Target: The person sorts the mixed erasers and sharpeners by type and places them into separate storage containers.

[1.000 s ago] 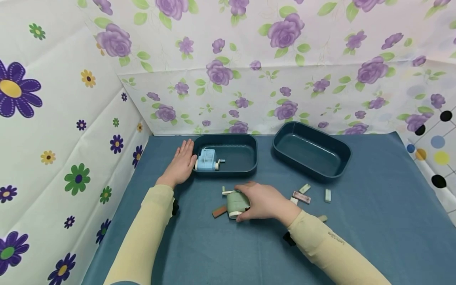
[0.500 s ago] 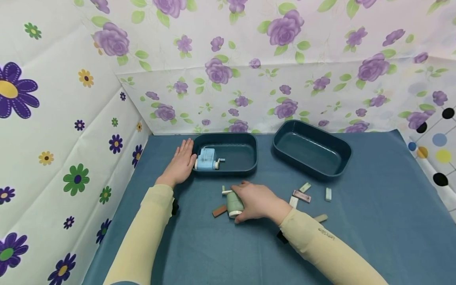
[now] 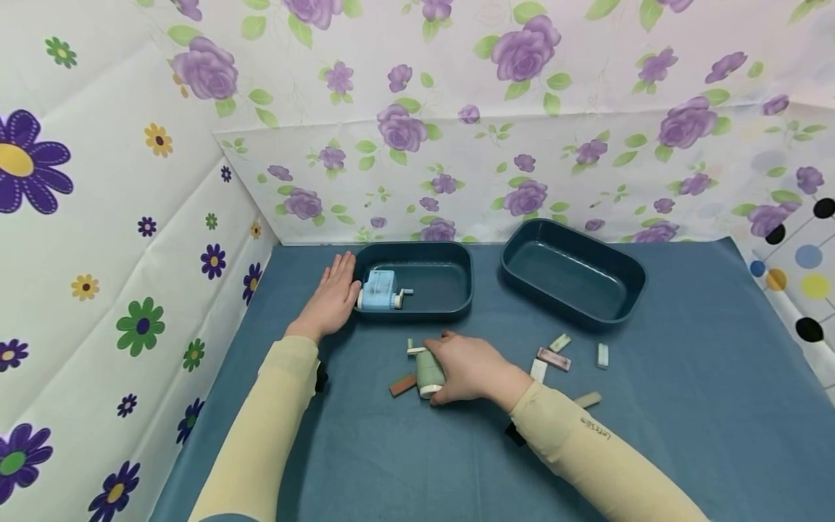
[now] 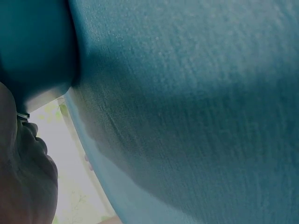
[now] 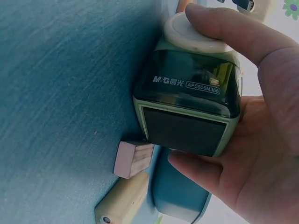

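Observation:
My right hand (image 3: pixel 472 370) grips a green crank pencil sharpener (image 3: pixel 430 371) on the cloth. Its white handle points left. In the right wrist view, my thumb (image 5: pixel 219 23) presses the white round base and the sharpener's dark see-through drawer (image 5: pixel 187 84) faces the camera. My left hand (image 3: pixel 329 297) lies with straight fingers against the left end of a dark blue tray (image 3: pixel 440 279). Inside that tray, at its left end, sits a light blue crank pencil sharpener (image 3: pixel 380 291). The left wrist view shows only part of the left hand (image 4: pixel 30 177), the tray wall and the cloth.
A second dark blue tray (image 3: pixel 574 279) stands angled at the back right. Several small eraser-like blocks lie right of the right hand, among them a pinkish one (image 3: pixel 554 359) and a white one (image 3: pixel 602 356). A brown block (image 3: pixel 402 385) lies beside the green sharpener.
My right hand has shifted slightly left, farther over the green sharpener, and then stayed almost still. The left hand and both trays have not visibly moved.

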Available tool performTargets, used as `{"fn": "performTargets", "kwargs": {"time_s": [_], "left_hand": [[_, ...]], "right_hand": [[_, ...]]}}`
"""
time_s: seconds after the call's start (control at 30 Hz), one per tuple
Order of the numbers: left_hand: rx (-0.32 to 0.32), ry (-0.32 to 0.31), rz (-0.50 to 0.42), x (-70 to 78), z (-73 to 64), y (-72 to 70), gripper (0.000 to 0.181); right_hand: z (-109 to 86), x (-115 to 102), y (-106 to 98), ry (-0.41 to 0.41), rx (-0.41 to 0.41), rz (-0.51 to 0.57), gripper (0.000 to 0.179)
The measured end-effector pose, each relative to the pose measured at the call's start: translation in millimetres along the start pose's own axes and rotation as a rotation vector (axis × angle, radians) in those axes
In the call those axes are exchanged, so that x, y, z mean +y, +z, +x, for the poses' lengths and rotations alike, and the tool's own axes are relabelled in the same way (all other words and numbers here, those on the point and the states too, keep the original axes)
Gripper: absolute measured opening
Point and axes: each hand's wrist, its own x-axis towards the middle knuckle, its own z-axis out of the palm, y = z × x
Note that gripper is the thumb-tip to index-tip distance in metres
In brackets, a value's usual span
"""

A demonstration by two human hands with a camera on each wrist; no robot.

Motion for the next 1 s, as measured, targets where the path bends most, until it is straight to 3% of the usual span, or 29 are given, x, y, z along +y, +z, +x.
{"fn": "performTargets", "kwargs": {"time_s": [1.0], "left_hand": [[-0.005,-0.003,-0.005,-0.8,0.0,-0.1,0.065]], "right_hand": [[-3.3,-3.4,0.5,0.024,0.016,0.034,0.09]]}}
